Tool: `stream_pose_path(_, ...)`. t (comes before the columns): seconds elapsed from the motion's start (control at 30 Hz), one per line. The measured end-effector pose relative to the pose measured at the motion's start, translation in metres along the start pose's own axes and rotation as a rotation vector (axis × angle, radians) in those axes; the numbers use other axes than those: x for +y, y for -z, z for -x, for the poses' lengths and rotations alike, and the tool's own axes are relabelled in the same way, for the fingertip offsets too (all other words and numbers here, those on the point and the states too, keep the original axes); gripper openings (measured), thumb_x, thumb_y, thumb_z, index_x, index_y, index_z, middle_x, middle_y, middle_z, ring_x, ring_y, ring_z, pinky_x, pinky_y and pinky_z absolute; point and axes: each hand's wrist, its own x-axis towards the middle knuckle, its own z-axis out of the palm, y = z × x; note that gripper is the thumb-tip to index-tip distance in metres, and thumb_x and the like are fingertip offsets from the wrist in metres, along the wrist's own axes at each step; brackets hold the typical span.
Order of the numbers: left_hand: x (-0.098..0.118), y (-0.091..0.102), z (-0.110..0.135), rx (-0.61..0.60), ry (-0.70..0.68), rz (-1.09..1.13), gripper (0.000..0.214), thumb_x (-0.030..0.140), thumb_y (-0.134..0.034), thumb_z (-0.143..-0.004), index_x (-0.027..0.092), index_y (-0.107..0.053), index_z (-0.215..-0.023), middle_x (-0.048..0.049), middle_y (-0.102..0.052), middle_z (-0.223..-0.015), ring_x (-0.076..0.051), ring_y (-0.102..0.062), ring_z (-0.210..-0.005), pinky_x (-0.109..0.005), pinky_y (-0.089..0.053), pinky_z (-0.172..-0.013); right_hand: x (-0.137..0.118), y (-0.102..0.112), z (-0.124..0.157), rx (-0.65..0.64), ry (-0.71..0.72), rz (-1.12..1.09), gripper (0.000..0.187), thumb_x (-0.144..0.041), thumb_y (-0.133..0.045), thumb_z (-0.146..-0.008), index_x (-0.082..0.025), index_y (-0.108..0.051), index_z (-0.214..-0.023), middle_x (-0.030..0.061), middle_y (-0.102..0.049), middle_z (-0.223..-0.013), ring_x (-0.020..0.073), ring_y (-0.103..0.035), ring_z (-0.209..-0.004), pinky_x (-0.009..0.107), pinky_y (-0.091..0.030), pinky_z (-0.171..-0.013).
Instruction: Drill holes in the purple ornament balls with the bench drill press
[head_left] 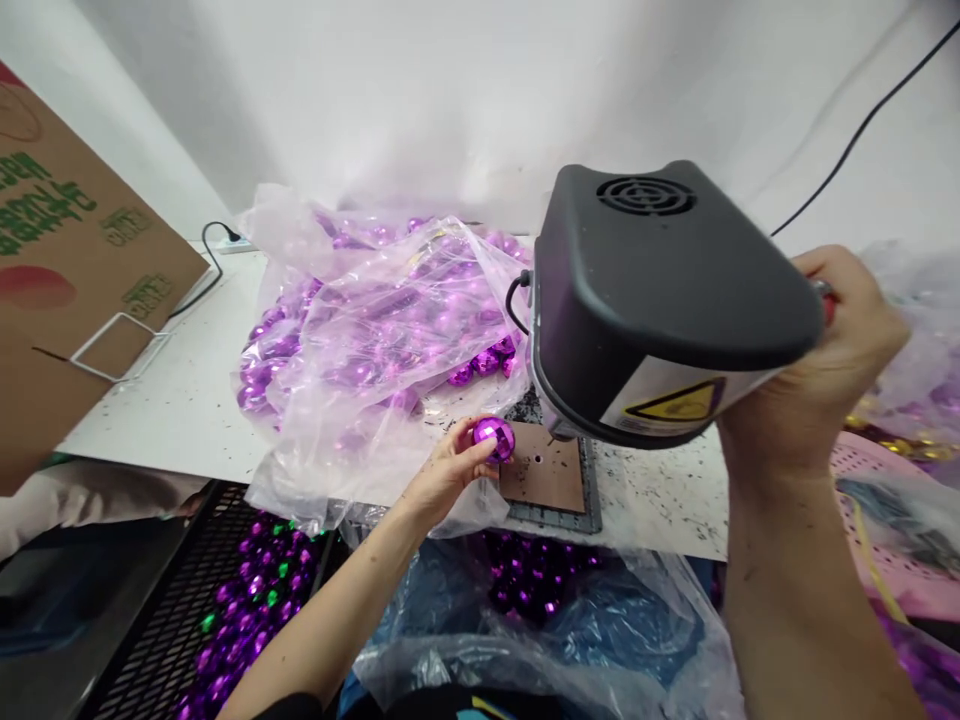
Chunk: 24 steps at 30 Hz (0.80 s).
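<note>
A shiny purple faceted ball point(493, 440) is pinched between the thumb and fingers of my left hand point(454, 465). It is held just above the left edge of a brown board point(536, 490) with a small dark hole in it. Over that board stands a black machine point(675, 270) with a round vent on top and a yellow warning label; it looks like a bench drill press, its lower parts mostly hidden. At the machine's right side my right hand point(851, 320) is closed around a handle, of which only a bit of red shows.
Clear plastic bags point(375, 320) of purple balls cover the table behind. Dark shavings litter the white tabletop point(660, 500). A cardboard box point(75, 260) stands left, and a black mesh crate point(172, 590) of purple and green balls sits below. A pink basket point(892, 540) is at right.
</note>
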Motion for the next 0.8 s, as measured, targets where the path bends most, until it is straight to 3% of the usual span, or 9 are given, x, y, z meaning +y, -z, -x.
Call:
stream_pose_path(0.17, -0.015, -0.016, -0.013, 0.077, -0.029, -0.213, 0.053, 0.057, -0.076, -0.081, 0.018, -0.066, -0.115, -0.0035, -0.069, -0.094, -0.013, -0.064, -0.071, -0.022, -0.043, -0.057, 0.000, 0.004, 0.000, -0.028, -0.011, -0.001, 0.028, -0.035, -0.062, -0.083, -0.011, -0.053, -0.070, -0.0052, -0.039, -0.061, -0.0005, -0.036, -0.061, 0.017, -0.023, -0.056)
stream_pose_path(0.33, -0.024, -0.018, -0.018, 0.126, -0.099, -0.305, 0.046, 0.053, -0.077, -0.079, 0.020, -0.064, -0.109, -0.0019, -0.067, -0.094, -0.015, -0.060, -0.077, -0.024, -0.042, -0.058, 0.000, 0.003, 0.001, -0.041, 0.004, -0.003, 0.029, -0.035, -0.061, -0.086, -0.012, -0.051, -0.071, -0.0056, -0.040, -0.062, -0.0013, -0.035, -0.061, 0.017, -0.024, -0.057)
stream_pose_path(0.43, -0.032, -0.019, -0.020, 0.110, -0.162, -0.383, 0.046, 0.047, -0.076, -0.082, 0.021, -0.057, -0.115, -0.0039, -0.068, -0.107, -0.019, -0.064, -0.094, -0.029, -0.050, -0.076, 0.000, 0.003, 0.002, -0.039, 0.007, 0.004, 0.029, -0.035, -0.060, -0.086, -0.012, -0.051, -0.072, -0.0053, -0.039, -0.063, -0.0013, -0.036, -0.062, 0.017, -0.024, -0.058)
stream_pose_path(0.53, -0.038, -0.021, -0.022, 0.104, -0.246, -0.594, 0.042, 0.041, -0.073, -0.087, 0.022, -0.056, -0.121, -0.0066, -0.068, -0.117, -0.024, -0.064, -0.107, -0.040, -0.049, -0.098, -0.001, 0.003, 0.002, -0.033, 0.003, 0.011, 0.029, -0.036, -0.059, -0.087, -0.012, -0.050, -0.072, -0.0051, -0.037, -0.063, -0.0008, -0.035, -0.062, 0.018, -0.023, -0.059)
stream_pose_path(0.63, -0.040, -0.025, -0.023, 0.089, -0.321, -0.848, 0.040, 0.037, -0.071, -0.089, 0.022, -0.058, -0.123, -0.0100, -0.068, -0.123, -0.030, -0.062, -0.116, -0.048, -0.046, -0.105, -0.001, 0.003, 0.001, -0.027, -0.007, 0.008, 0.029, -0.035, -0.060, -0.086, -0.013, -0.050, -0.071, -0.0047, -0.034, -0.063, -0.0002, -0.033, -0.062, 0.018, -0.023, -0.058)
stream_pose_path(0.8, -0.047, -0.030, -0.021, 0.027, -0.541, -1.105, 0.041, 0.033, -0.067, -0.092, 0.022, -0.055, -0.130, -0.0132, -0.063, -0.131, -0.032, -0.059, -0.122, -0.048, -0.046, -0.105, -0.001, 0.003, 0.002, -0.019, -0.015, -0.003, 0.029, -0.036, -0.062, -0.084, -0.013, -0.050, -0.071, -0.0046, -0.032, -0.063, 0.0008, -0.032, -0.061, 0.020, -0.023, -0.058)
